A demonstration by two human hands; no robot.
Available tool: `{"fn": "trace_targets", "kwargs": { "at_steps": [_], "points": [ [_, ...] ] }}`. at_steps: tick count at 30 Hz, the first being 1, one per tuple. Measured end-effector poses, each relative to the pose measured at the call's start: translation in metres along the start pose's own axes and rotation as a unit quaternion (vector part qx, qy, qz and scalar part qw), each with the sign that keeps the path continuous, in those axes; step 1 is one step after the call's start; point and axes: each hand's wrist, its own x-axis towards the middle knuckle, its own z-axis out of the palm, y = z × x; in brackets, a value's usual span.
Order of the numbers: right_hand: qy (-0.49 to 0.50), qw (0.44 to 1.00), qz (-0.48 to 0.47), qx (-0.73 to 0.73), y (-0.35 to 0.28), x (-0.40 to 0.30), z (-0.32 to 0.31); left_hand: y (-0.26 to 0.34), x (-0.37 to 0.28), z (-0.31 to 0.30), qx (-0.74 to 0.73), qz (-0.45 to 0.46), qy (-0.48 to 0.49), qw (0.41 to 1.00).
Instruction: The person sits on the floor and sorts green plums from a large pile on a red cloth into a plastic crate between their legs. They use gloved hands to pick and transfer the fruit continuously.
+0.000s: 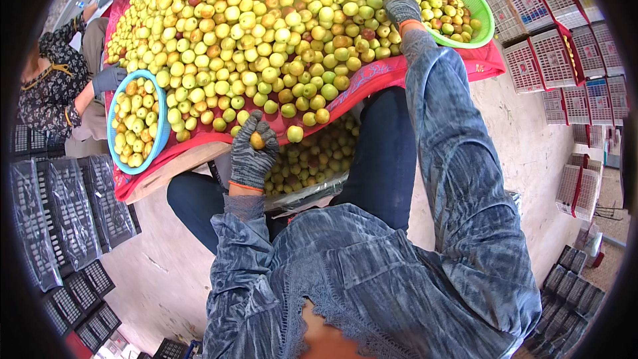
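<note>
Many yellow-green, partly reddish round fruits, apparently jujubes (249,25), cover a table with a red cloth (384,72). My left hand (253,152), in a grey knitted glove with an orange cuff, is at the table's near edge, its fingers curled round a yellow-brown fruit (257,140). Gloved alike, my right hand (402,9) reaches to the left rim of a green plastic basket (481,10) that holds fruit. Its fingertips are hard to make out, so whether it holds something cannot be told. One loose fruit (295,133) lies on the cloth's edge between my hands.
A blue basket (162,124) of fruit stands at the table's left end, beside a co-worker's gloved hand (108,79). More fruit (314,162) lies in a container below the table edge, between my knees. Black crates (75,209) stand at left, white crates (548,55) at right.
</note>
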Motion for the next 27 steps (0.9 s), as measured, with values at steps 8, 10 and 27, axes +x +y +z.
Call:
{"fn": "trace_targets", "kwargs": {
  "at_steps": [8, 10, 27],
  "points": [
    [-0.161, 0.964, -0.111, -0.179, -0.009, 0.003, 0.024, -0.018, -0.005, 0.004, 0.043, 0.009, -0.01, 0.999],
    [-0.173, 0.934, -0.243, -0.195, -0.012, -0.008, 0.027, -0.017, -0.007, 0.002, 0.056, -0.006, -0.018, 0.998],
    [0.027, 0.994, -0.061, -0.084, -0.045, -0.009, 0.015, -0.029, 0.008, 0.008, -0.007, -0.073, -0.106, 0.992]
  ]
}}
